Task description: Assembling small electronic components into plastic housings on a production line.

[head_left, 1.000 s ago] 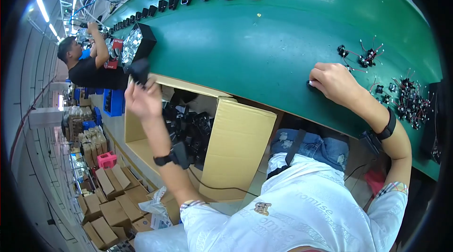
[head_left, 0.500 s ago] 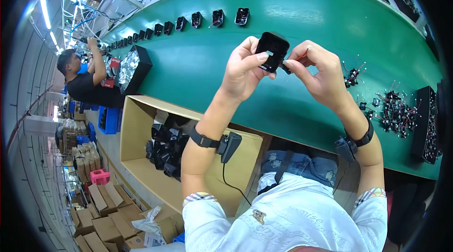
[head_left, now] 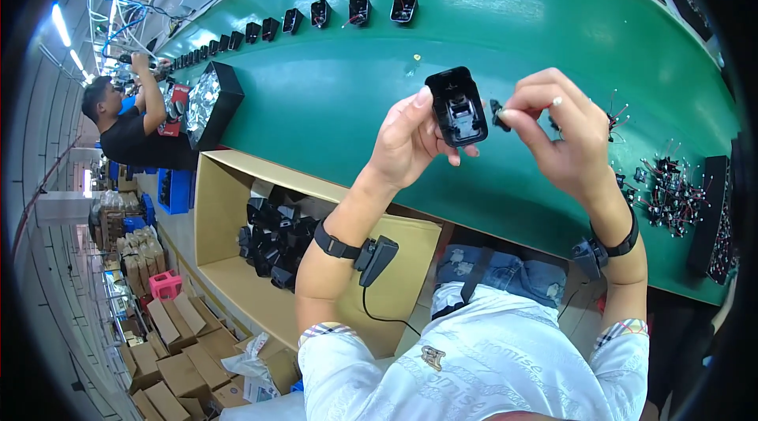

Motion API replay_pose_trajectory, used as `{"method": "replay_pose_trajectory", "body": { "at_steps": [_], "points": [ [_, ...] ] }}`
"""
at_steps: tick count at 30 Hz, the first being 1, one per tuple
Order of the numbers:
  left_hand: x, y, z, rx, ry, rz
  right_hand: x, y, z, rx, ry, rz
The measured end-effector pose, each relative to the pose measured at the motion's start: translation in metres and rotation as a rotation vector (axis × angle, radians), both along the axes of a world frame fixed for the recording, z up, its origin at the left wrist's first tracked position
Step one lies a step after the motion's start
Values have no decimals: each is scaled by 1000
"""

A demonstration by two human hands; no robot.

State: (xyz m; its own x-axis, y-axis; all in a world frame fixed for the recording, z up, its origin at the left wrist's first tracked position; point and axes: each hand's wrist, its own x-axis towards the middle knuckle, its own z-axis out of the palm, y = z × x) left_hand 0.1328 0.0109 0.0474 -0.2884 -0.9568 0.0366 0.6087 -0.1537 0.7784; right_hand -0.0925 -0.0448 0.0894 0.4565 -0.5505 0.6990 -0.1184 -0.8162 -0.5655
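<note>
My left hand holds a black plastic housing above the green table, fingers and thumb at its left side. Its open, hollow side faces me and shows moulded ribs inside. Just right of the housing, apart from it, my right hand pinches a small black part between thumb and fingertips. Whether wires hang from that part is hidden behind the hand. A small yellowish scrap shows against the green surface beyond the housing.
Similar black housings stand in a row along the far side. A pile of small wired parts lies right, beside a black tray. A cardboard box of black pieces sits left; beyond it a co-worker stands by a black bin.
The housing has turned so its inside shows more fully, and sits slightly lower. A pale piece at my left thumb is gone from there. My right hand has drawn away rightward with the small part.
</note>
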Motion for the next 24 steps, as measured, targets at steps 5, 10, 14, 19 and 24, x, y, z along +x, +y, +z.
{"method": "replay_pose_trajectory", "body": {
  "at_steps": [5,10,14,19,24],
  "points": [
    [-7,4,-6,-7,-119,52,10,7,-4,-207,110,100],
    [-14,5,-6,5,-163,71,12,4,-11,-278,175,86],
    [-11,5,-4,36,-193,75,14,0,-11,-301,201,96],
    [-18,2,-8,26,-278,132,14,-2,-20,-314,265,-15],
    [-13,3,-8,23,-292,161,9,-3,-16,-165,278,98]
  ]
}}
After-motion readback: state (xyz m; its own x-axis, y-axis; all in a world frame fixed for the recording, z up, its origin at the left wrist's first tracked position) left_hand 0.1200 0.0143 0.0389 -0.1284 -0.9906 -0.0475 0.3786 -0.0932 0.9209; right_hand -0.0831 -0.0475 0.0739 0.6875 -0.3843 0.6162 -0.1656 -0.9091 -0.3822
